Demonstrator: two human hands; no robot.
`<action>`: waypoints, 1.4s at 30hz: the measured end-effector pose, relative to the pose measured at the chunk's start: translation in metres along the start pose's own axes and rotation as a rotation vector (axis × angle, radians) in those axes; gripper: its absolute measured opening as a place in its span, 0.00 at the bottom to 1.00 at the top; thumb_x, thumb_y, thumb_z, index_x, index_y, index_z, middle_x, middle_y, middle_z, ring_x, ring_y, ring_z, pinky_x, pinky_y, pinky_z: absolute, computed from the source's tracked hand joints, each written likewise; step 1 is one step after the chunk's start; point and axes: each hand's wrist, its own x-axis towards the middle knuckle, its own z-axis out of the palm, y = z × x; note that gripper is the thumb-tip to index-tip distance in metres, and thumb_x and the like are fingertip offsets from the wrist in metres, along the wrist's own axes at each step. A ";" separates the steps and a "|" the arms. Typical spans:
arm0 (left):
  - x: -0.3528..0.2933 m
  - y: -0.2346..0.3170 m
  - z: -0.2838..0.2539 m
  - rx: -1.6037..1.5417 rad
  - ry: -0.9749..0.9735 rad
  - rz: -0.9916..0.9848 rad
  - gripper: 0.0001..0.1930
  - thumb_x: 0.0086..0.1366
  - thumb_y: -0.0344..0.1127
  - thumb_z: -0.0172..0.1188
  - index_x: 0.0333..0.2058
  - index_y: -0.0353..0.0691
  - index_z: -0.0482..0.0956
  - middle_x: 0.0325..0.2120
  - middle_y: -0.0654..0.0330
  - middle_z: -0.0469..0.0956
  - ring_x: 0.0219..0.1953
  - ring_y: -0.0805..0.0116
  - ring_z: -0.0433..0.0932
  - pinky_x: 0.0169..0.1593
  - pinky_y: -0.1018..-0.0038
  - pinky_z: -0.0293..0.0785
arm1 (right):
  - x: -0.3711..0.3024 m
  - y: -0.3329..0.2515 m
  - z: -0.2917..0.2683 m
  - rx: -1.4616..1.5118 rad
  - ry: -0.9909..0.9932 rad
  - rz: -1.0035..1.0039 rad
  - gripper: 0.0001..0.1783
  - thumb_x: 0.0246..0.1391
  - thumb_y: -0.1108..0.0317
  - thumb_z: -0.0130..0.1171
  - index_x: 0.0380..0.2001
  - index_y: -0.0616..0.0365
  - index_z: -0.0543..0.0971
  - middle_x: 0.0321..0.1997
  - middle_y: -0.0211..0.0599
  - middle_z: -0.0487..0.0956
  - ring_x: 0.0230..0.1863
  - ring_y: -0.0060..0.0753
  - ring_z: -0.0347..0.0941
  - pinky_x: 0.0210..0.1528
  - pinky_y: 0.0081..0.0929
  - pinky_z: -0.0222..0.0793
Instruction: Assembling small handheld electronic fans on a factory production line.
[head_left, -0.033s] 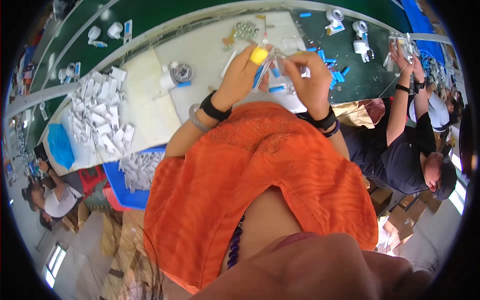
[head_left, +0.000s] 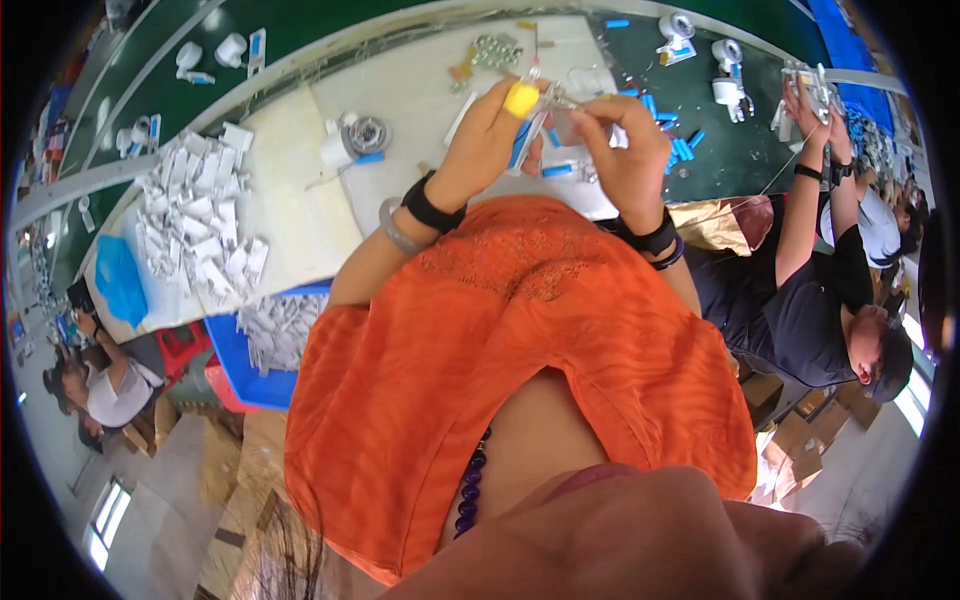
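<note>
Over the worktop (head_left: 740,165), two hands meet at one white-and-blue piece (head_left: 521,147). Left hand (head_left: 483,135) grips it; one yellow wrap (head_left: 521,99) on a digit. Right hand (head_left: 636,140): thumb and forefinger pinched close beside it, cannot tell on what. Leftward, one heap of white parts (head_left: 197,212), dozens, overlapping; one blue bag (head_left: 120,282). Rightward, roughly ten blue cylinders (head_left: 683,150), scattered. Any print too small to read.

- Held part (head_left: 521,145): blue and whitish
- Finger wrap (head_left: 521,99): yellow
- Small cylinders (head_left: 683,149): blue
- Heaped pieces (head_left: 203,178): white
- Top (head_left: 380,400): orange, with faint wavy stripes
- Bead necklace (head_left: 468,492): deep purple
- Left wristband (head_left: 433,208): black
- Tabletop (head_left: 725,150): dark green
</note>
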 end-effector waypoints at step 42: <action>-0.013 -0.005 0.002 0.173 -0.123 0.196 0.22 0.65 0.27 0.40 0.58 0.33 0.62 0.33 0.59 0.73 0.29 0.76 0.70 0.29 0.79 0.72 | -0.008 0.016 0.010 -0.066 0.002 -0.241 0.14 0.38 0.78 0.68 0.32 0.53 0.81 0.32 0.35 0.74 0.39 0.41 0.69 0.44 0.33 0.65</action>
